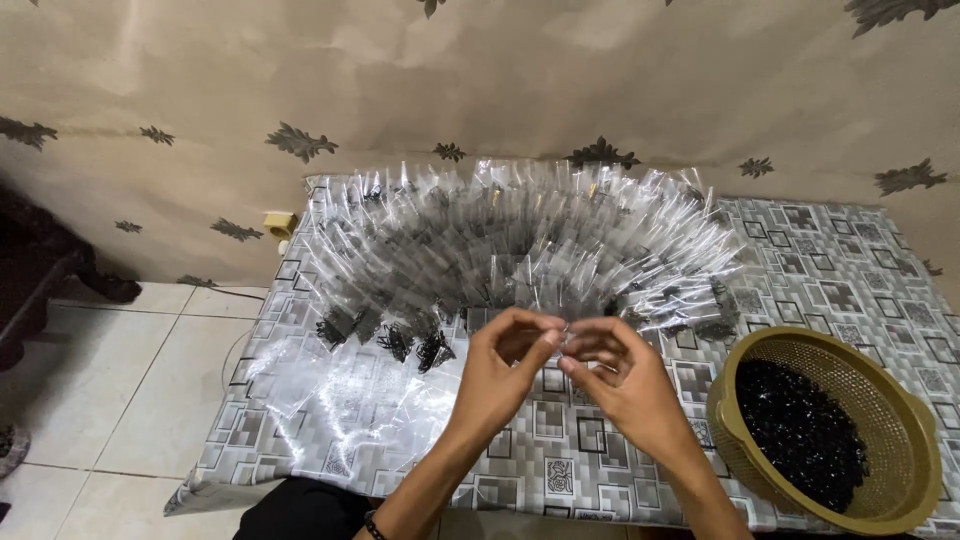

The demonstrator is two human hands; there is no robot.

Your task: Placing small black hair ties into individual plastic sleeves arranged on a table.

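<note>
My left hand (505,368) and my right hand (618,375) meet in front of me above a low table. Their fingertips pinch the same small clear plastic pouch (562,338), which is hard to make out. Just behind the hands, a wide fan of clear plastic pouches (520,235) stands in curved rows. Several of these at the near left hold small black pieces (400,342). To the right of my right hand sits a round olive-coloured basket (905,400) filled with small black pieces (800,430).
The table wears a grey cloth with a square pattern (830,270). Loose flat clear pouches (350,385) lie at its near left. A beige leaf-patterned wall rises behind, white floor tiles (130,380) lie to the left, and dark furniture (40,270) stands at far left.
</note>
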